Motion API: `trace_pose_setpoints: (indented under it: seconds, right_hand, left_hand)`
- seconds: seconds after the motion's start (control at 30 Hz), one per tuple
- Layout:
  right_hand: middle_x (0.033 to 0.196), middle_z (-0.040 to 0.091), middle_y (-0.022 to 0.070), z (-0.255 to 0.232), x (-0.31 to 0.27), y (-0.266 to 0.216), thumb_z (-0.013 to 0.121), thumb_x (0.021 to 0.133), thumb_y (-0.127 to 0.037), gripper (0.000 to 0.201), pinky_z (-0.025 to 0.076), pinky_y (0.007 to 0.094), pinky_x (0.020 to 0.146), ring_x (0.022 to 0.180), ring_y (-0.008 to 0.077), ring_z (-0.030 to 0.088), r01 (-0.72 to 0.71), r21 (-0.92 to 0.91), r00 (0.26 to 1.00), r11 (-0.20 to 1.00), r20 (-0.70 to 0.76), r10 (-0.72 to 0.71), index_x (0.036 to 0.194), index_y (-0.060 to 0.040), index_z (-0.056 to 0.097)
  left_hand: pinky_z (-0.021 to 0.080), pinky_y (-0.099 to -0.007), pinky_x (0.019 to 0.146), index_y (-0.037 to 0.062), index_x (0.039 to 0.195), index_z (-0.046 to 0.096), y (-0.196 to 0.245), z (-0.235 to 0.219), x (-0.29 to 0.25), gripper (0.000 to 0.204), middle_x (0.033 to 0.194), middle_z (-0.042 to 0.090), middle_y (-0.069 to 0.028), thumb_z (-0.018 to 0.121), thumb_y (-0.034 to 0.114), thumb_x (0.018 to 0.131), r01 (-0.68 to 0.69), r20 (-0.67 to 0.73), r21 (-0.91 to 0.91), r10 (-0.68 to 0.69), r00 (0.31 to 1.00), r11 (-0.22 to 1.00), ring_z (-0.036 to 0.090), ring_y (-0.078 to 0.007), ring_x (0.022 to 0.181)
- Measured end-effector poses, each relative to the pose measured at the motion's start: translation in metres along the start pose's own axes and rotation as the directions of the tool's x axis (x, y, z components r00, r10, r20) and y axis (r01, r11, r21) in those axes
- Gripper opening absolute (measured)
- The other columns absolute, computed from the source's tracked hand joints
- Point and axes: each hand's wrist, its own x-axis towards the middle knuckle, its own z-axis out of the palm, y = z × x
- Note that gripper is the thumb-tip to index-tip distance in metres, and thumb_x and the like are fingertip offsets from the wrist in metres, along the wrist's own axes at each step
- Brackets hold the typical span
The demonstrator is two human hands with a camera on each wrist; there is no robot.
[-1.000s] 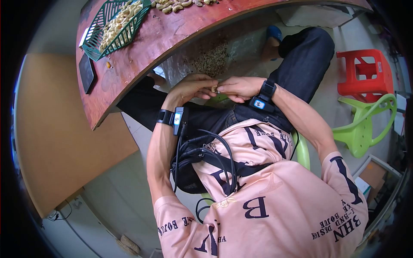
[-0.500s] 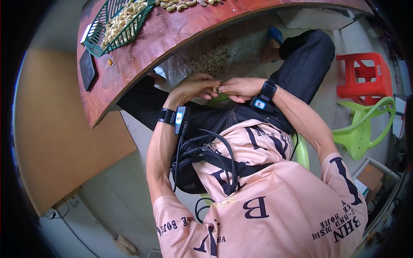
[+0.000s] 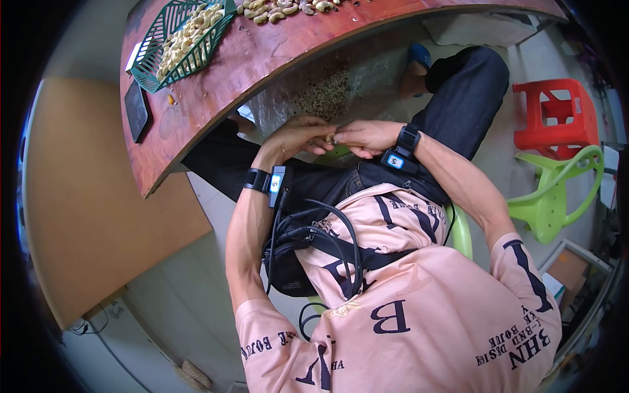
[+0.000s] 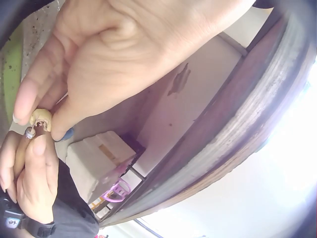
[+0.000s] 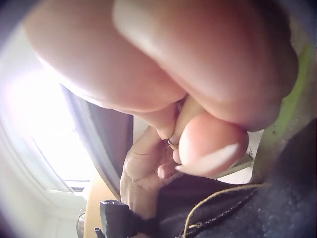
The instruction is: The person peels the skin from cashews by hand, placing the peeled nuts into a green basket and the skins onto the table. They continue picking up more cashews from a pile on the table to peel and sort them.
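Shifting only slightly since the earlier head frame, the left hand [image 3: 293,139] is sitting a touch nearer the body, while the right hand [image 3: 371,136] is keeping nearly the same place, and the counter is sliding a little in the view as the head moves. Both hands are meeting in front of the lap, below the edge of the red-brown wooden counter [image 3: 196,93].

Between their fingertips is the small, pale yellow curved cashew kernel [image 4: 41,116]. The left hand is pinching it between thumb and finger, so it is lying right at that hand's tips. Its bend is rounding away from the right hand, its hollow side and dark brown bits facing the right thumb; its long axis is hard to read exactly. The right hand is curling round a small silvery-tipped object [image 4: 30,133], mostly hidden by the fingers, with the tip pointing at the kernel and lying just beside it; whether they are touching cannot be told. The left hand is the one directly bearing the kernel, the right hand coming in from the opposite side.

Up on the counter, well apart from the hands, the green slatted plastic basket [image 3: 200,62] is holding more pale kernels, and greyish-tan curved nuts [image 3: 282,12] are lying loose beside it.
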Motion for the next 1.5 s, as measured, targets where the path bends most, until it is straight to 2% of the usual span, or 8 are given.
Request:
trace_pose_setpoints:
  seconds: [0.17, 0.27, 0.37, 0.67, 0.97, 1.17, 1.27, 1.5]
  right_hand:
    - [0.048, 0.048, 0.0002, -0.007, 0.004, 0.006, 0.035, 0.1, -0.046, 0.057, 0.033, 0.0266, 0.039, 0.039, 0.0098, 0.042, -0.014, -0.103, 1.0, 0.995, -0.005, 0.014, 0.074, -0.004, 0.062]
    - [0.047, 0.048, 0.0006, -0.007, 0.007, 0.008, 0.035, 0.099, -0.047, 0.062, 0.033, 0.0276, 0.04, 0.039, 0.0104, 0.042, 0.01, -0.052, 0.996, 0.999, -0.091, -0.015, 0.062, -0.0052, 0.06]
    - [0.047, 0.047, 0.0007, -0.005, 0.003, 0.002, 0.035, 0.099, -0.047, 0.062, 0.033, 0.0277, 0.04, 0.039, 0.0102, 0.042, 0.022, -0.034, 0.995, 0.999, -0.099, -0.025, 0.061, -0.0053, 0.059]
    - [0.05, 0.048, -0.0013, -0.006, -0.002, 0.001, 0.034, 0.1, -0.046, 0.05, 0.032, 0.0268, 0.039, 0.039, 0.0091, 0.042, 0.039, 0.023, 0.998, 0.999, -0.045, -0.038, 0.099, -0.0031, 0.059]
    - [0.052, 0.049, -0.0005, -0.008, -0.001, -0.004, 0.035, 0.1, -0.043, 0.046, 0.033, 0.0268, 0.04, 0.041, 0.0095, 0.043, -0.051, -0.089, 0.999, 0.995, 0.008, 0.052, 0.114, -0.0032, 0.054]
    - [0.052, 0.049, 0.0, -0.001, -0.003, -0.003, 0.036, 0.101, -0.042, 0.045, 0.034, 0.0275, 0.041, 0.041, 0.0099, 0.043, 0.0, -0.038, 0.996, 0.999, -0.087, -0.003, 0.105, -0.0026, 0.058]
    - [0.052, 0.05, 0.0008, 0.005, -0.006, 0.003, 0.038, 0.1, -0.042, 0.045, 0.034, 0.0283, 0.041, 0.041, 0.0104, 0.043, 0.163, -0.037, 0.983, 0.986, -0.082, -0.166, 0.101, -0.0018, 0.058]
    - [0.051, 0.05, 0.0014, 0.002, -0.009, -0.002, 0.04, 0.1, -0.041, 0.044, 0.033, 0.0285, 0.04, 0.041, 0.0102, 0.043, 0.004, -0.02, 0.999, 1.0, -0.051, -0.005, 0.099, -0.0014, 0.058]
  left_hand:
    - [0.054, -0.0197, 0.068, 0.0011, 0.109, 0.058, -0.006, -0.005, 0.006, 0.033, 0.098, 0.064, -0.0066, 0.063, 0.028, 0.092, 0.011, 0.003, -0.115, -0.011, 1.0, 0.993, 0.066, -0.0127, 0.083]
    - [0.054, -0.0205, 0.068, 0.0019, 0.107, 0.058, -0.008, -0.008, 0.01, 0.03, 0.098, 0.064, -0.0065, 0.063, 0.028, 0.092, 0.005, 0.008, -0.188, -0.004, 1.0, 0.982, 0.066, -0.0134, 0.085]
    - [0.053, -0.0181, 0.066, 0.0034, 0.11, 0.056, -0.004, -0.005, 0.007, 0.03, 0.099, 0.064, -0.0043, 0.061, 0.028, 0.093, 0.011, 0.003, -0.207, -0.011, 1.0, 0.978, 0.066, -0.0126, 0.086]
    - [0.052, -0.0183, 0.065, 0.0031, 0.115, 0.058, 0.002, -0.001, 0.002, 0.033, 0.106, 0.065, -0.006, 0.061, 0.028, 0.093, -0.016, 0.002, -0.12, 0.017, 1.0, 0.993, 0.067, -0.015, 0.093]
    - [0.05, -0.0175, 0.065, 0.0027, 0.114, 0.059, 0.005, 0.0, -0.001, 0.034, 0.104, 0.066, -0.0051, 0.061, 0.029, 0.093, -0.019, -0.016, -0.036, 0.018, 1.0, 0.999, 0.067, -0.0142, 0.095]
    - [0.049, -0.0177, 0.066, 0.0018, 0.115, 0.057, 0.006, 0.0, -0.003, 0.036, 0.108, 0.064, -0.0061, 0.061, 0.03, 0.093, 0.007, 0.01, -0.049, -0.007, 1.0, 0.999, 0.066, -0.0148, 0.097]
    - [0.049, -0.0181, 0.067, 0.0014, 0.116, 0.056, 0.009, 0.006, -0.009, 0.037, 0.108, 0.064, -0.0069, 0.062, 0.029, 0.092, 0.017, 0.03, -0.043, -0.016, 0.999, 0.999, 0.067, -0.0156, 0.096]
    - [0.05, -0.0194, 0.067, 0.001, 0.115, 0.056, 0.003, 0.004, -0.001, 0.038, 0.106, 0.064, -0.0078, 0.063, 0.03, 0.091, 0.03, 0.064, 0.005, -0.03, 0.997, 1.0, 0.067, -0.0156, 0.094]
